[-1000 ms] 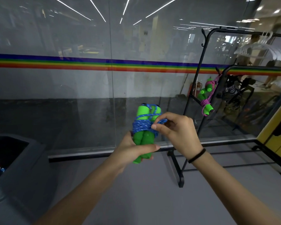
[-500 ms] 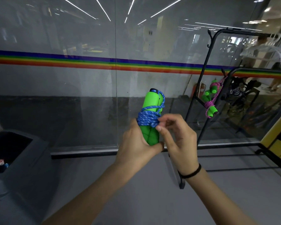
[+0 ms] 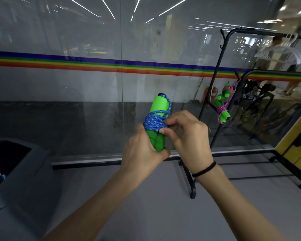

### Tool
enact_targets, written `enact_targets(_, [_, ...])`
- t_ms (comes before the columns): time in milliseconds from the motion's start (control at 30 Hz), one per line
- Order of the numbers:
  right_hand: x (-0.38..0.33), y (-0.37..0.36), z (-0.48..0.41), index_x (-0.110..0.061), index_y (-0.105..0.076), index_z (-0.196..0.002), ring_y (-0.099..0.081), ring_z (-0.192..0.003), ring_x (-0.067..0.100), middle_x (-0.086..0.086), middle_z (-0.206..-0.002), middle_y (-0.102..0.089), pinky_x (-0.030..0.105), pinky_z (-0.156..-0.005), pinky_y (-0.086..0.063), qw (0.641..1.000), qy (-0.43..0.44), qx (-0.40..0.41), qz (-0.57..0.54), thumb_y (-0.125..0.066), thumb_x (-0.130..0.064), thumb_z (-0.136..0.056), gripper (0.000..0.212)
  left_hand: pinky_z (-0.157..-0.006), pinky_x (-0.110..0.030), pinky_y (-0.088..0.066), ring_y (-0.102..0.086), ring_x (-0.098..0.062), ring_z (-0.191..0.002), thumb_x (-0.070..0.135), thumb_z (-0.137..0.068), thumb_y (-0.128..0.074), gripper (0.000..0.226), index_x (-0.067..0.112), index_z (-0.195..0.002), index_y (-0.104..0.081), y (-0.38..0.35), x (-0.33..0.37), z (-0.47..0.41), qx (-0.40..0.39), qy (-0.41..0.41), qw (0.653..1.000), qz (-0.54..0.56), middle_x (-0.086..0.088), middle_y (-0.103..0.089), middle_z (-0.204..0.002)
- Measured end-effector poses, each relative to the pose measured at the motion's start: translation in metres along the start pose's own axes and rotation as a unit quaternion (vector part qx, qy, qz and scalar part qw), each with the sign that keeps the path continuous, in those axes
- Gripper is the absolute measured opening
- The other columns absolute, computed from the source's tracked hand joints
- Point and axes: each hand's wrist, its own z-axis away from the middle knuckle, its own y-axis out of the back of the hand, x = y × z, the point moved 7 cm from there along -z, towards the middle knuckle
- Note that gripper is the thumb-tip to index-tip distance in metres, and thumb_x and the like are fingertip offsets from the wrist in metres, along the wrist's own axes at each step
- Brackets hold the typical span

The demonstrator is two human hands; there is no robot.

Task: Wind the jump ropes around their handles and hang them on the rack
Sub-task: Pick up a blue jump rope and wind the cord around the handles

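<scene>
A blue jump rope (image 3: pixel 154 124) is wound in a thick band round its two green foam handles (image 3: pixel 160 106), held upright at mid-frame. My left hand (image 3: pixel 142 153) grips the lower part of the handles. My right hand (image 3: pixel 186 136) pinches the blue coils from the right with thumb and fingertips. A second jump rope (image 3: pixel 223 106), pink cord on green handles, hangs from the black metal rack (image 3: pixel 217 70) to the right.
A glass wall with a rainbow stripe (image 3: pixel 111 65) stands just ahead. A dark grey bin (image 3: pixel 28 171) sits at the left with a small bottle inside. White hangers (image 3: pixel 285 53) hang on the rack's top bar. Yellow panels (image 3: pixel 299 150) line the far right.
The handle bundle has been tilted upright and turned. My right hand slid from the top of the coils to their right side, fingers pressing into the wound rope.
</scene>
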Motion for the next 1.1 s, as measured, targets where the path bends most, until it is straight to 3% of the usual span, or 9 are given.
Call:
enact_targets(67, [-0.001,-0.008,0.001,-0.008,-0.065,-0.077,-0.063,-0.068,0.019,0.006,-0.079,-0.065,0.035,-0.063,-0.054,0.999,0.014,-0.011,0.051,-0.074,-0.017,-0.067,0.016,-0.065,-0.034,-0.05,-0.061,-0.03,-0.082,0.032,-0.061,-0.073,0.053,0.015,-0.099,-0.041,-0.002,-0.005,-0.002,-0.008,0.009,1.0,-0.013,-0.004,-0.062,-0.084])
enact_targets(300, [0.001,-0.041,0.005,-0.001,-0.055,-0.074,-0.058,-0.064,0.033,0.015,-0.073,-0.059,0.03,-0.055,-0.045,0.953,0.135,-0.195,0.191,-0.064,-0.019,-0.071,0.02,-0.064,-0.033,-0.048,-0.062,-0.029,-0.085,0.031,-0.058,-0.075,0.05,0.013,-0.096,-0.047,-0.01,-0.028,-0.004,-0.065,0.038,0.995,-0.061,-0.006,-0.064,-0.087])
enact_targets(467, [0.018,-0.056,0.015,0.004,-0.053,-0.084,-0.057,-0.069,0.037,0.021,-0.085,-0.058,0.041,-0.061,-0.044,0.914,0.16,-0.317,0.196,-0.056,-0.02,-0.084,0.024,-0.06,-0.03,-0.05,-0.063,-0.021,-0.076,0.028,-0.054,-0.074,0.045,0.014,-0.091,-0.052,-0.022,-0.043,0.001,-0.144,0.065,0.985,-0.064,-0.002,-0.065,-0.08])
enact_targets(600, [0.029,-0.05,0.013,0.0,-0.056,-0.086,-0.053,-0.07,0.024,0.011,-0.083,-0.059,0.026,-0.064,-0.038,0.914,0.111,-0.366,0.137,-0.06,-0.02,-0.085,0.021,-0.058,-0.031,-0.057,-0.068,-0.015,-0.067,0.025,-0.052,-0.074,0.04,0.016,-0.086,-0.056,-0.029,-0.046,0.002,-0.191,0.064,0.979,-0.041,-0.002,-0.069,-0.075])
enact_targets(767, [0.033,-0.045,0.01,-0.001,-0.055,-0.08,-0.058,-0.068,0.032,0.014,-0.077,-0.061,0.037,-0.064,-0.044,0.934,0.089,-0.305,0.165,-0.064,-0.018,-0.08,0.019,-0.058,-0.034,-0.058,-0.068,-0.015,-0.065,0.03,-0.044,-0.069,0.044,0.016,-0.084,-0.058,-0.033,-0.047,-0.003,-0.186,0.066,0.98,-0.017,-0.002,-0.068,-0.071])
enact_targets(833, [0.033,-0.045,0.011,0.001,-0.053,-0.076,-0.058,-0.062,0.038,0.02,-0.074,-0.06,0.041,-0.055,-0.047,0.944,0.086,-0.253,0.193,-0.064,-0.014,-0.077,0.019,-0.059,-0.037,-0.058,-0.068,-0.016,-0.064,0.031,-0.043,-0.065,0.039,0.015,-0.078,-0.061,-0.033,-0.046,-0.006,-0.175,0.066,0.982,-0.012,-0.003,-0.069,-0.065])
enact_targets(967, [0.029,-0.049,0.015,-0.004,-0.051,-0.066,-0.051,-0.039,0.033,0.012,-0.056,-0.055,0.023,-0.032,-0.03,0.938,0.11,-0.17,0.283,-0.056,-0.016,-0.066,0.013,-0.062,-0.031,-0.056,-0.067,-0.013,-0.06,0.024,-0.05,-0.061,0.02,0.009,-0.064,-0.062,-0.035,-0.037,-0.006,-0.185,0.053,0.981,-0.004,-0.002,-0.069,-0.055])
enact_targets(1033, [0.029,-0.055,0.015,-0.006,-0.051,-0.064,-0.05,-0.037,0.028,0.009,-0.054,-0.054,0.021,-0.032,-0.023,0.934,0.113,-0.152,0.302,-0.045,-0.019,-0.065,0.015,-0.065,-0.031,-0.056,-0.068,-0.012,-0.06,0.02,-0.055,-0.061,0.014,0.008,-0.061,-0.062,-0.036,-0.035,-0.006,-0.189,0.051,0.981,-0.003,-0.002,-0.069,-0.054])
enact_targets(1100, [0.032,-0.057,0.013,-0.005,-0.051,-0.064,-0.051,-0.038,0.029,0.009,-0.054,-0.054,0.02,-0.036,-0.02,0.942,0.1,-0.133,0.292,-0.052,-0.015,-0.06,0.011,-0.066,-0.032,-0.058,-0.068,-0.012,-0.059,0.019,-0.055,-0.061,0.013,0.007,-0.06,-0.062,-0.036,-0.034,-0.008,-0.185,0.052,0.981,0.006,-0.003,-0.068,-0.052])
